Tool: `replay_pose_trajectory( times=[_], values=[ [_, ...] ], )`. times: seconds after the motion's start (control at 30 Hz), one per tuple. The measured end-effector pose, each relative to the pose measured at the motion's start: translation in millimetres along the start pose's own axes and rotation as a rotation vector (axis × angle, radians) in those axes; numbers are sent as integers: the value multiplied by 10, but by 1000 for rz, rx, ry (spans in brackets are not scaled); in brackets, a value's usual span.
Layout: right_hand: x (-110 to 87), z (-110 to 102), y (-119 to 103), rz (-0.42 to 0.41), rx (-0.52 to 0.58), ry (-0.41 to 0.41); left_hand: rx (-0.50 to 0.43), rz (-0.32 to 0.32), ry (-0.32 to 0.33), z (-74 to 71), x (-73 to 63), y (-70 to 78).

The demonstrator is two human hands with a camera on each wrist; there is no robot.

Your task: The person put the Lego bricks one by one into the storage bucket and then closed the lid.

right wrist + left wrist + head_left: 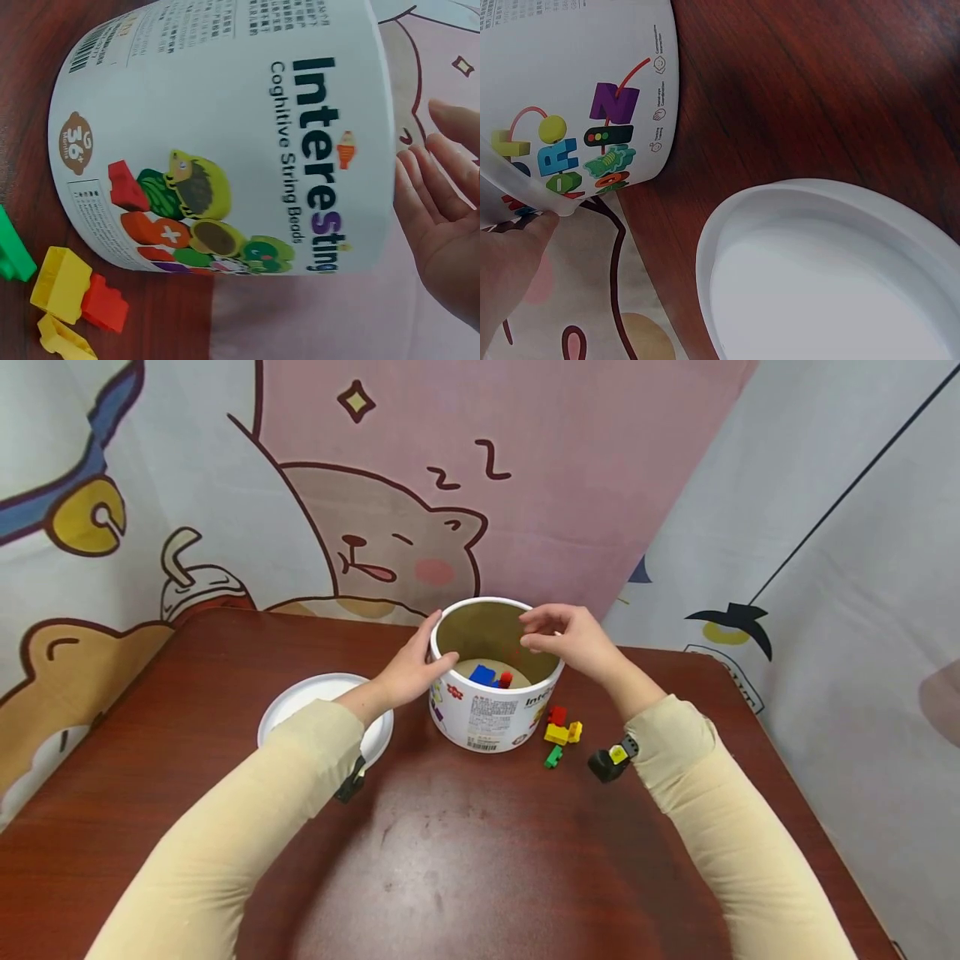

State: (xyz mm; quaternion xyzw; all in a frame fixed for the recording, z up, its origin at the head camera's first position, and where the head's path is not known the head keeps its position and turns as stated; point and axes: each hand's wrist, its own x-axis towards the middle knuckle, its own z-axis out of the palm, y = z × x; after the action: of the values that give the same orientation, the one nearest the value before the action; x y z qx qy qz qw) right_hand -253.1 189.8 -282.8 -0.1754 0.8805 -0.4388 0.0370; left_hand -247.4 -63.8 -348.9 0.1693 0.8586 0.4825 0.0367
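Observation:
A round white bucket [483, 718] with printed toy pictures stands upright, its top uncovered. My left hand [411, 672] grips its left rim, thumb over the edge and fingers along the outside. Over the right rim my right hand [573, 639] hovers, fingers loosely bent and nothing seen between them. Inside the bucket lie blue building blocks [482, 674] and a red block [506, 679]; a faint red blur shows below the right fingers. On the table to the bucket's right are a red block [557, 715], yellow blocks [556, 734] and a green block [553, 757].
A white round lid [300, 693] lies on the brown table [450, 860] left of the bucket, partly beneath the left forearm. Behind the table hangs a cartoon-printed cloth [570, 468]. Each wrist wears a small black camera [609, 763].

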Motion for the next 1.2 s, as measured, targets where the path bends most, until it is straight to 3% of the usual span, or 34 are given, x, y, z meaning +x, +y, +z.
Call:
replay_pose_trajectory(
  times=[0.17,0.3,0.53,0.67,0.9,1.2],
  values=[
    [-102,-118,-1,-18,97,61,-2,-8,2,-6,-10,-14],
    [-225,-264,128,-24,181,55,-11,-14,7,-18,-17,-28],
    [-472,-389,587,47,106,27,-16,-15,6,-35,-28,-48],
    [-575,-335,865,99,21,2,-22,-12,5,-33,-34,-39],
    [-717,-140,1292,162,16,-48,-13,1,1,-10,-13,-27],
    [-751,74,1589,187,-72,-78,-28,-1,-7,-3,-6,1]
  ],
)
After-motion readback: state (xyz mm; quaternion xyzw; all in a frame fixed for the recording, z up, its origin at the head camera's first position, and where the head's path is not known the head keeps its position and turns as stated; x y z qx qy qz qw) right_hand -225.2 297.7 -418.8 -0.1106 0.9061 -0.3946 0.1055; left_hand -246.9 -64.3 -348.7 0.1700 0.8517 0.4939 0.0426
